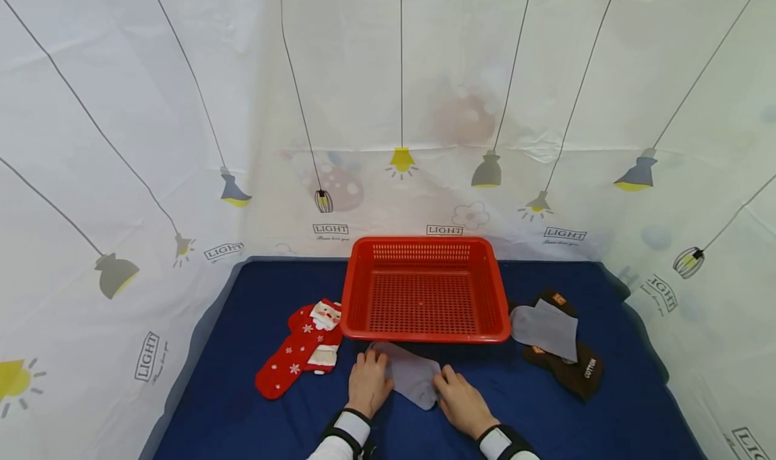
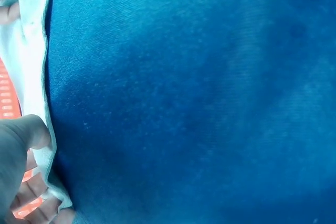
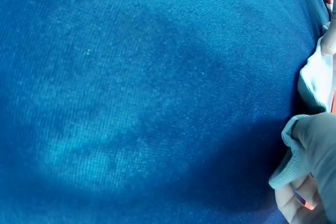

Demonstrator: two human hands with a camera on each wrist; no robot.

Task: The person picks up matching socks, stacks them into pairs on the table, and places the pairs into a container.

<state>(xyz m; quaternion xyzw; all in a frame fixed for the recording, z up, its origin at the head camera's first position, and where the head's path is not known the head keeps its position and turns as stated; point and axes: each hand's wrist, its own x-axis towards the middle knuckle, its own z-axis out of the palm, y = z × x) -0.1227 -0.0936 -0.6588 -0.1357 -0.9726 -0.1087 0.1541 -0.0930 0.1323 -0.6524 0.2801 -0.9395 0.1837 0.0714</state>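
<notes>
A light grey sock (image 1: 412, 376) lies flat on the blue cloth (image 1: 242, 406) just in front of a red plastic basket (image 1: 424, 242). My left hand (image 1: 368, 379) holds the sock's left edge, and my right hand (image 1: 461, 399) holds its lower right corner. In the left wrist view the sock's hem (image 2: 31, 66) runs between my thumb (image 2: 18, 145) and fingers. The right wrist view shows the sock's corner (image 3: 315, 77) bunched against my fingers (image 3: 294, 200). The basket holds nothing.
A red Santa sock (image 1: 297, 355) lies left of the basket. Right of it, a second grey sock (image 1: 545, 329) rests on dark brown socks (image 1: 576, 372). A white curtain (image 1: 121, 143) printed with lamps closes in the back and both sides.
</notes>
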